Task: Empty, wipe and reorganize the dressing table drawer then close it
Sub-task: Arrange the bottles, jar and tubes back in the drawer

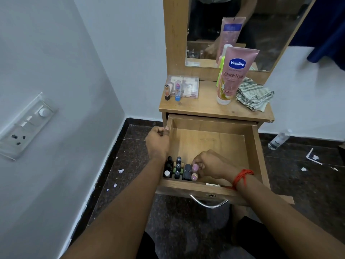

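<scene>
The wooden drawer (211, 139) of the dressing table stands pulled out, its back part bare. Several small dark bottles (177, 168) stand packed in its front left corner. My left hand (157, 142) grips the drawer's left wall near the back. My right hand (207, 165), with a red thread on the wrist, reaches into the front of the drawer and pinches a small pink-capped bottle (195, 167) beside a second pink cap (194, 177). On the tabletop stand a pink Vaseline tube (233, 75), a checked cloth (253, 96), a clear plastic box (184, 86) and two small sticks (172, 91).
A mirror (233, 30) rises behind the tabletop. The white wall with a switch panel (26, 126) lies close on the left. A clear plastic bottle (279, 140) and paper scraps lie on the dark floor at right. The drawer's metal handle (209, 201) faces me.
</scene>
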